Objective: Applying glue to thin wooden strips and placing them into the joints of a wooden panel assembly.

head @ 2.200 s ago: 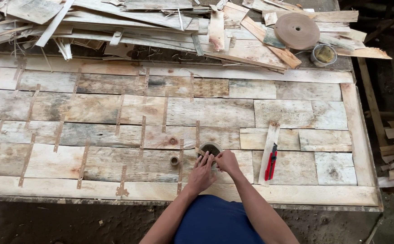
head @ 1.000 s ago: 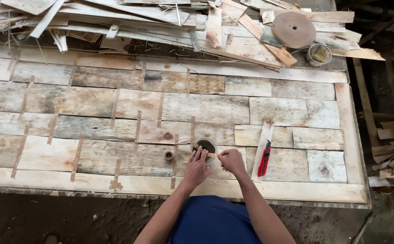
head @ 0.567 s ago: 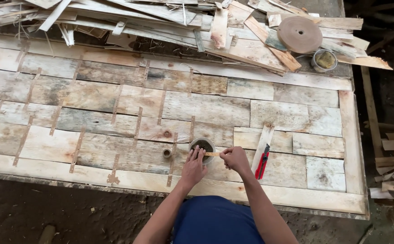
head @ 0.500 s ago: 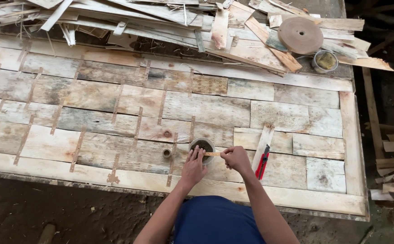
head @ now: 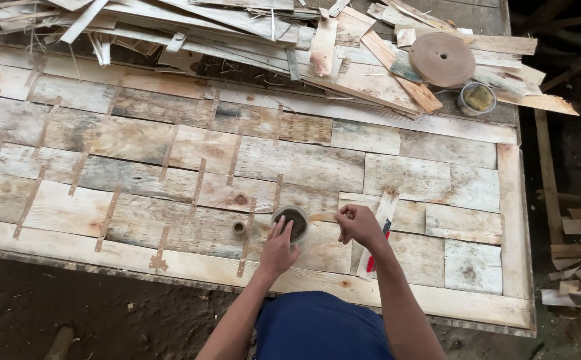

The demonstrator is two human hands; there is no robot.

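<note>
The left hand [head: 279,248] lay open on the counter [head: 304,160], with the fingers spread and the fingertips touching the near rim of a small round tin [head: 292,223] that held a dark paste. The right hand [head: 357,225] was closed in a pinch on one end of a thin pale strip [head: 322,217], and the other end of the strip reached over the edge of the tin, just to the left of that hand. Both hands were close together, with the tin between them.

Just beside the right hand, on its right side, a long pale wooden slat [head: 378,233] lay on the counter, and a red-handled tool [head: 372,261] showed next to it, partly hidden by the forearm. A little to the left of the left hand stood a small cylinder [head: 238,228], apart from the tin. Far beyond the hands, on the pile of wood scraps [head: 250,33], a brown roll of tape [head: 444,59] rested, and near it a second round tin [head: 478,98].
</note>
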